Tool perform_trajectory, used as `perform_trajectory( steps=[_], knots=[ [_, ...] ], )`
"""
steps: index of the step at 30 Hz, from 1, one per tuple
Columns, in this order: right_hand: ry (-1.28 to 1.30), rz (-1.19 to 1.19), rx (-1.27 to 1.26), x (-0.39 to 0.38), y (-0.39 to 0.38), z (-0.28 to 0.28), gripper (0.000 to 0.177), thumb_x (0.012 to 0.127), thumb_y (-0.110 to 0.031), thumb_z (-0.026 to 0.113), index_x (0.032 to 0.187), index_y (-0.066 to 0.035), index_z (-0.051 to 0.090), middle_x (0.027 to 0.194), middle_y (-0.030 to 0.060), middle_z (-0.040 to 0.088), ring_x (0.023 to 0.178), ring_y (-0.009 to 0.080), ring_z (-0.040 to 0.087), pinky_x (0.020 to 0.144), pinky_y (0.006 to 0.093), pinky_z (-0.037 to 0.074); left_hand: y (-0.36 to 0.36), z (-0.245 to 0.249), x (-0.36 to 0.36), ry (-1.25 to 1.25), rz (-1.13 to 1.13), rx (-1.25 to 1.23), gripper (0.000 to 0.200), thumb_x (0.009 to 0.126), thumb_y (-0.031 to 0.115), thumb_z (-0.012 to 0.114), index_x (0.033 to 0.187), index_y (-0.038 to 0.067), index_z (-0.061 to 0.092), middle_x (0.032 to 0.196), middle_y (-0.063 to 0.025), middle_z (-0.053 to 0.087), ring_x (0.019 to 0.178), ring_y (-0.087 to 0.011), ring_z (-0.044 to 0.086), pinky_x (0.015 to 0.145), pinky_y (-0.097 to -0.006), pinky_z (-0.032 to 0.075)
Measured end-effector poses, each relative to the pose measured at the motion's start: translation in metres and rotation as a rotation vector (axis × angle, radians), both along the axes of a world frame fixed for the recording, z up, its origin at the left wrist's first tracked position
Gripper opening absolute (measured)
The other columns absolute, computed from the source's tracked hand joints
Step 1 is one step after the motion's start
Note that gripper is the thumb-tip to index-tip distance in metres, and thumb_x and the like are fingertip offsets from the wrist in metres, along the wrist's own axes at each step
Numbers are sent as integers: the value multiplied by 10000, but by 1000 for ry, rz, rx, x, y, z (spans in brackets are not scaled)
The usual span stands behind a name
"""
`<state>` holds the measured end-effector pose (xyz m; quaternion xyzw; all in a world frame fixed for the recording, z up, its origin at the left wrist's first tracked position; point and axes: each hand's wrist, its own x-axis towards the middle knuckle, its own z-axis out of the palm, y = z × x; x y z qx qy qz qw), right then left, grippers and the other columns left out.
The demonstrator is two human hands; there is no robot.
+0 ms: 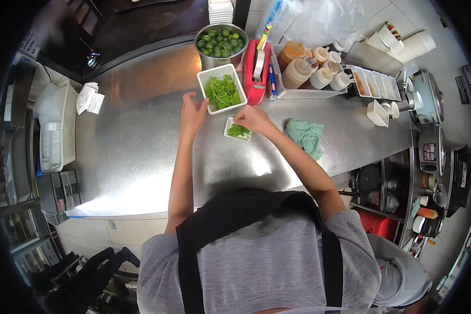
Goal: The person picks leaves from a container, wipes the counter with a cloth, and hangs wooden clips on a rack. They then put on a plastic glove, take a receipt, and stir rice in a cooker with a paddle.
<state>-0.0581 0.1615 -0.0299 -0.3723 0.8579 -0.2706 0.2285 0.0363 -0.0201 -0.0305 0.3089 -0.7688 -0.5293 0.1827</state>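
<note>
A square white container (200,77) holds leafy green herbs (223,91). At its left edge is my left hand (193,111), thumb and fingers apart, with the thumb close against the wall. Below the container stands a small white dish (247,138) with a small heap of the same greens (238,131). My right hand (254,119) reaches over this dish from the right. Its fingers are closed in a pinch at the leaves, and the fingertips are partly hidden.
Behind the container are a metal pot (208,62) of green limes and a red tape dispenser (254,91). To the right are a basket (303,94) of squeeze bottles, a green cloth (304,137) and a divided tray (374,83). Another person's grey sleeve (400,277) shows at lower right.
</note>
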Motion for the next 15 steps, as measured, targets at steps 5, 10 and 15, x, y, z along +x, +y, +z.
perform_trajectory(
  steps=[5, 10, 15],
  knots=[
    [-204, 31, -353, -11, 36, 22, 263, 846, -177, 608, 1025, 14, 636, 738, 32, 627, 625, 79, 511, 564, 257, 434, 3, -12, 1, 14, -184, 218, 417, 837, 212, 612, 1170, -6, 490, 732, -113, 656, 552, -184, 634, 494, -305, 500],
    [-72, -410, -435, -10, 96, 25, 238, 859, -191, 596, 991, 1, 645, 647, 38, 555, 589, 103, 491, 553, 263, 417, 16, -7, 1, 59, -129, 121, 255, 814, 114, 524, 1007, -43, 578, 663, -132, 637, 534, -214, 640, 515, -330, 506],
    [317, -620, -230, -5, 148, -5, 340, 880, -219, 520, 1174, -52, 549, 1034, 207, 569, 916, 339, 557, 769, 397, 438, -6, -1, 17, 13, -124, 134, 208, 823, 92, 494, 910, -76, 580, 627, -155, 620, 498, -229, 638, 483, -331, 515]
  ],
)
